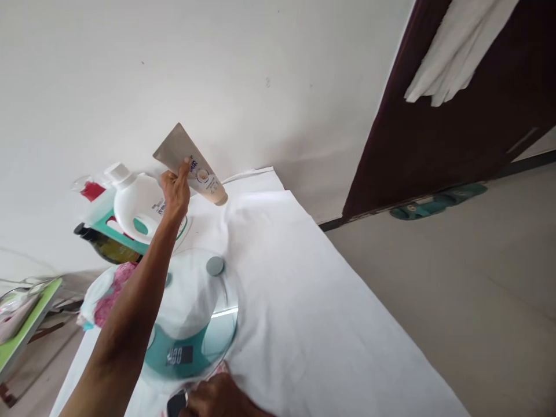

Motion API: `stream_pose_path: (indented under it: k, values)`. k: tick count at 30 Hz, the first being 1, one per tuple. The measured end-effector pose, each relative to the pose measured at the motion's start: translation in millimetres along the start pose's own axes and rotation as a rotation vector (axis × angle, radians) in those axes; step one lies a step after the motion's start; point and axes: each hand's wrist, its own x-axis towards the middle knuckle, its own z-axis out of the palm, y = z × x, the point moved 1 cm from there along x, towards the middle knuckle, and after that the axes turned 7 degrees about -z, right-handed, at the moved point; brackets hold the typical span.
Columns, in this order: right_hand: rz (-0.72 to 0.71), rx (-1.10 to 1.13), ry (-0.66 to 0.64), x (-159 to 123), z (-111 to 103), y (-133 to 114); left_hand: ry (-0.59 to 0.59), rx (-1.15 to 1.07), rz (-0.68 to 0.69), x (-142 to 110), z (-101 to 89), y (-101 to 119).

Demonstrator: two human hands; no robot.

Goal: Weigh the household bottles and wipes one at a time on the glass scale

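My left hand (176,191) grips a beige squeeze tube (195,165) with a round cap, holding it tilted near the wall at the table's far end. Low in the view, my right hand (217,397) is closed at the near edge of a round glass scale (191,313). Beside its fingers are a dark object (176,402) with a light edge and a bit of pink patterned material (217,369); what the hand holds is not clear. The scale has a teal band and a lit digital display (180,355). My left forearm hides part of its left side.
A white jug (134,200), a green-labelled bottle and a dark-capped bottle (113,246) stand by the wall. A pink and white package (110,289) lies left of my forearm. White cloth (304,301) covers the table. Green slippers (434,204) lie by the dark door (434,133).
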Motion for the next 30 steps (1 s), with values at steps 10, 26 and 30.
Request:
stream_pose_path:
  k: [10,26,30]
  values:
    - [-0.147,-0.051,0.001,2.7,-20.3,-1.8,0.087,0.195,-0.038,-147.6,-163.2,53.4]
    - [-0.134,-0.056,0.055,5.5,-26.4,-2.0,-0.1,0.243,-0.072,-197.3,-178.2,30.9]
    - [-0.12,-0.051,0.06,6.3,-28.0,-2.7,-0.091,0.283,0.012,-210.9,-196.4,25.9]
